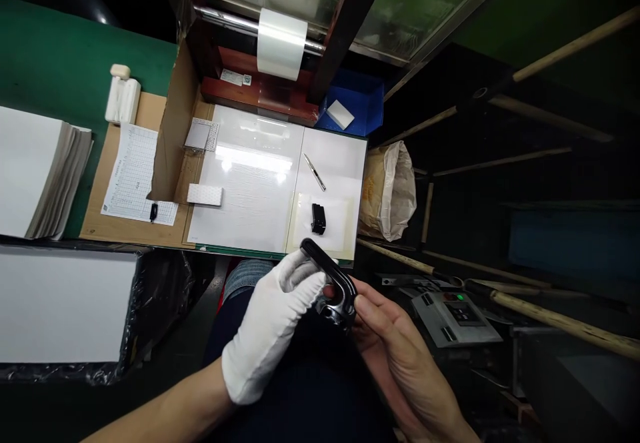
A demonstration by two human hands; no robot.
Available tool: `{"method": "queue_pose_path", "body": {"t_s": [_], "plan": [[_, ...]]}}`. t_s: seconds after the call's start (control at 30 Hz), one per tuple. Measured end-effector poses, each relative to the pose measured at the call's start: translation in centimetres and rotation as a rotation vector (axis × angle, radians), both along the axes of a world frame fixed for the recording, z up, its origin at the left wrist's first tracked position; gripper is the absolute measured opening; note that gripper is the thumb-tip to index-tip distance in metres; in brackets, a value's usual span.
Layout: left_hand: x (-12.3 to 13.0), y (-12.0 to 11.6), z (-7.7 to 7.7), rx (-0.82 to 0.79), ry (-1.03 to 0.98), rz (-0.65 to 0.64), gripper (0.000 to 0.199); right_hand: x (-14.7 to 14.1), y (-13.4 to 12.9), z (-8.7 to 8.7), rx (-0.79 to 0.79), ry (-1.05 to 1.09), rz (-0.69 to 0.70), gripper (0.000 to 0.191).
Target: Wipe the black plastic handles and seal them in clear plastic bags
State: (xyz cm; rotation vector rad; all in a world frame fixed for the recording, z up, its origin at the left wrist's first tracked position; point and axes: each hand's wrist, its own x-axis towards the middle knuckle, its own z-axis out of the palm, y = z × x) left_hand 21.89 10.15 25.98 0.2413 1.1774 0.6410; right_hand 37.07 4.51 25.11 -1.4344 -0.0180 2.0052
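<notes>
A glossy black handle (326,264), long and bent at one end, is held in both hands above my lap, just off the table's front edge. My left hand (270,326), in a white glove, is closed around its long arm, with thumb and fingers pinching it. The bare fingers of my right hand (400,346) grip the bent end, where a shiny socket-like part shows underneath. Beyond the hands, a small black piece (318,219) lies on a pale sheet (345,219). A slim silver craft knife or pen (314,171) rests farther back; I cannot tell which.
A film roll (282,44) hangs on a metal bar at the back. A blue bin (373,99) stands back right, with an open sack (400,189) beside the table. Upright cardboard (173,123) and a paper stack (30,169) are left. A control box (457,319) sits right.
</notes>
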Motion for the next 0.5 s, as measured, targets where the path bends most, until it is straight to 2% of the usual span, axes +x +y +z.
{"method": "queue_pose_path", "body": {"t_s": [0.13,0.2,0.3,0.37,0.43,0.5], "plan": [[-0.1,-0.6,-0.2,0.011,0.037,-0.038,0.045,0.1,-0.5,-0.2,0.061,-0.097,0.012,0.044],[-0.2,-0.9,-0.6,0.021,0.051,-0.072,0.043,0.1,-0.9,-0.4,0.163,-0.258,0.047,0.042],[-0.3,-1.4,-1.2,0.071,0.039,-0.122,0.041,-0.2,-1.7,-0.7,0.496,-0.7,0.172,0.04],[-0.3,-1.7,-1.3,0.09,0.002,-0.154,0.044,-0.4,-1.9,-0.8,0.741,-0.939,0.291,0.048],[-0.3,-1.9,-1.4,0.074,-0.009,-0.169,0.044,-0.7,-2.0,-0.8,0.905,-1.041,0.385,0.056],[-0.3,-2.0,-1.4,0.056,0.008,-0.177,0.04,-0.9,-1.8,-0.7,0.974,-1.088,0.418,0.061]]}}
